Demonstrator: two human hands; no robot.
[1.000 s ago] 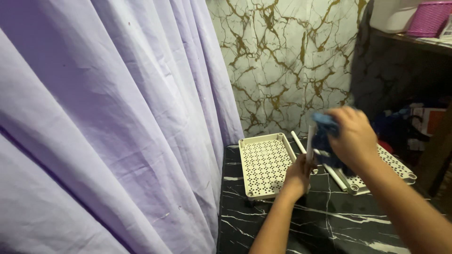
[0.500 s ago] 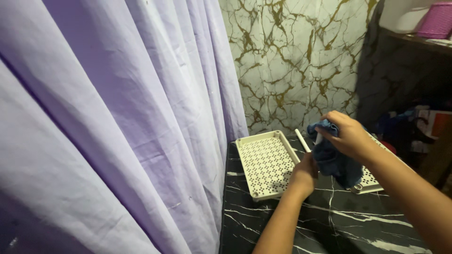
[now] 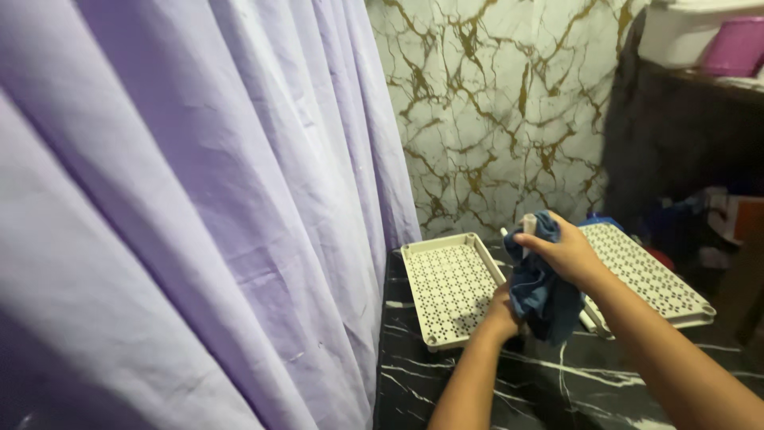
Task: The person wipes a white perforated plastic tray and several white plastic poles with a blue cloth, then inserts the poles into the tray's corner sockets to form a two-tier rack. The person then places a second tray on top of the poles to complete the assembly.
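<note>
lavender curtain fills the left | black marble counter with two perforated white trays | right grip clamped on blue cloth wrapped round a white rod | left grip closed low on the rod, under the cloth | cloth now higher than before

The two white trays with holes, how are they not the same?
The left tray lies in full view, while the right tray is partly hidden behind the right hand and the blue cloth. The left tray sits beside the purple curtain; the right tray sits farther away. Both are white, perforated, and rest on the black marble surface.
</note>
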